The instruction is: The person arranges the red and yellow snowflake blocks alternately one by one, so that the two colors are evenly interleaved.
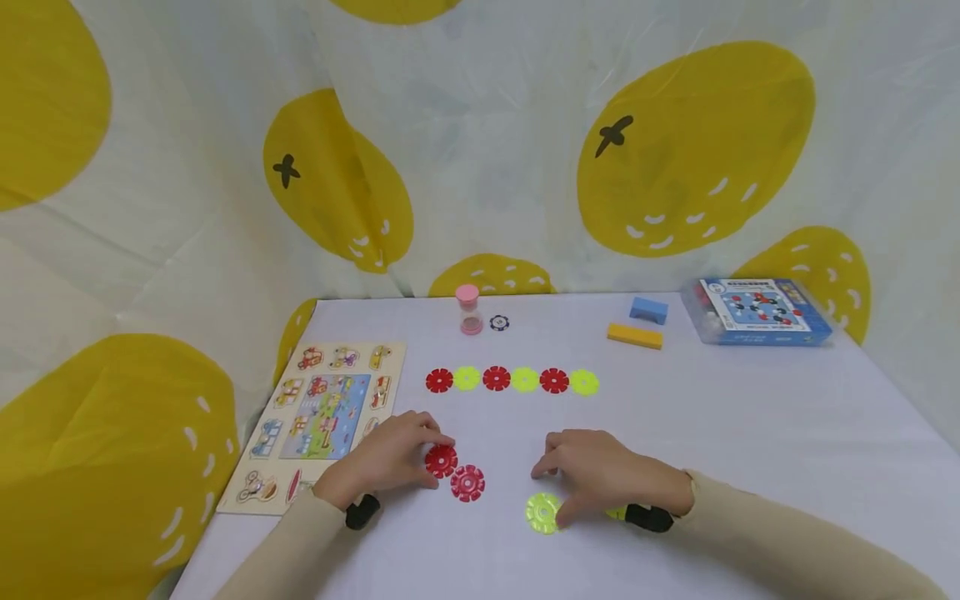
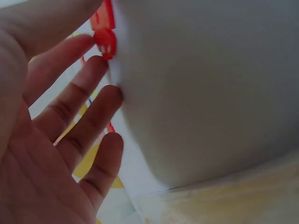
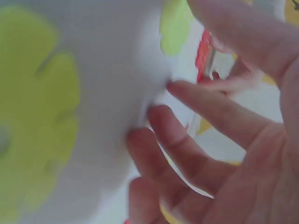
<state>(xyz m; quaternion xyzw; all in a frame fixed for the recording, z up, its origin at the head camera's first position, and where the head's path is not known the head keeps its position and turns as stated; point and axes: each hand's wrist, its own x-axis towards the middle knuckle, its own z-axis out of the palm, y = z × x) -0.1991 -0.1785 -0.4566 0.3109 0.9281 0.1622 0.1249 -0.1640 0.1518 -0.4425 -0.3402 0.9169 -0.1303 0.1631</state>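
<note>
Two red notched plastic discs lie side by side on the table. My left hand (image 1: 393,454) rests at the left one (image 1: 441,461), thumb and index fingertips spread at its edge. In the left wrist view the index fingertip meets a red disc (image 2: 106,44), while the other fingers are extended and apart. My right hand (image 1: 600,467) hovers low with loosely bent fingers, its thumb tip at the edge of a yellow-green notched disc (image 1: 542,512). Another yellow-green disc (image 1: 617,513) lies under the right wrist, mostly hidden; a large one (image 3: 28,116) shows in the right wrist view.
Beyond the hands runs a row of alternating red (image 1: 497,378) and yellow-green discs (image 1: 525,380). A wooden picture puzzle board (image 1: 390,358) lies left. Behind are a pink sand timer (image 1: 469,310), a poker chip (image 1: 499,322), blue (image 1: 648,310) and yellow blocks (image 1: 634,336), and a boxed set (image 1: 765,312).
</note>
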